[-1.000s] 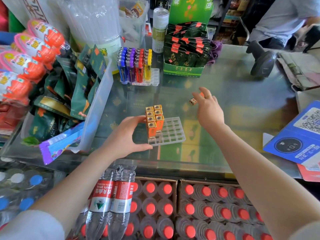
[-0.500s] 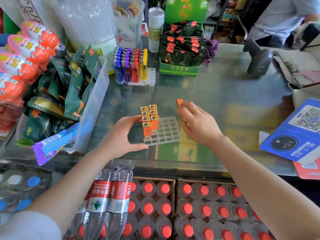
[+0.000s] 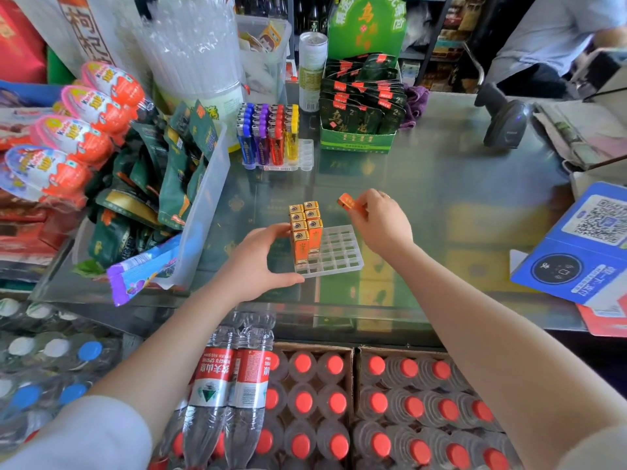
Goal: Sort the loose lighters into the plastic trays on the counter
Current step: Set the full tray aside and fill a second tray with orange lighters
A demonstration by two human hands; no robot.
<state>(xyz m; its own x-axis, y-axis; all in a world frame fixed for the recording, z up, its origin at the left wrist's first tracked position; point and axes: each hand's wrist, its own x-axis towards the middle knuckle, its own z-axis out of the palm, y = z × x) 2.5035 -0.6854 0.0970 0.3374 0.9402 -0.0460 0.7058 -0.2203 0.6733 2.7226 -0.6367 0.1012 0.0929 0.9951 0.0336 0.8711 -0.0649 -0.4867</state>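
Hovering, apparently: pinched lighter [image 3: 349, 202] above tray [image 3: 336, 257].

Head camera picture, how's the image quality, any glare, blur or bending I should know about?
Head view: bright daylight, and the glass counter shows a pale sheen; wide-angle lens bows the edges; the orange lighter gripped by the right hand is slightly blurred; the left hand and clear tray look sharp.
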